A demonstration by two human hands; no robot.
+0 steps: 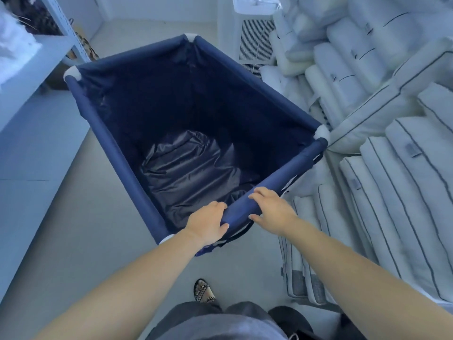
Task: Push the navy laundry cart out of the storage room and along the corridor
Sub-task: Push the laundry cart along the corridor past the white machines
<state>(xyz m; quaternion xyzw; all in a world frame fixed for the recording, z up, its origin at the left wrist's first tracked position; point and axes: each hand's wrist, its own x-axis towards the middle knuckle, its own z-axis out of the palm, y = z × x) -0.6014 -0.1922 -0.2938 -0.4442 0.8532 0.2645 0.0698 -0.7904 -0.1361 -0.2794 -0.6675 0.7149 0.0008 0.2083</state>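
The navy laundry cart [115, 153] fills the middle of the view, a fabric bin on a padded frame with white corner joints. It stands skewed, its far end toward the upper left. A dark plastic bag [193, 173] lies crumpled on its bottom. My left hand [208, 223] is wrapped around the near rim bar close to the near corner. My right hand [272, 208] rests over the same bar a little further right, fingers curled on top and thumb below.
Stacks of white pillows and cushions [397, 148] crowd the right side, touching the cart's right corner. A white vented appliance [255, 38] stands behind the cart. A pale shelf unit [29, 77] runs along the left. Bare floor [81, 217] lies between shelf and cart.
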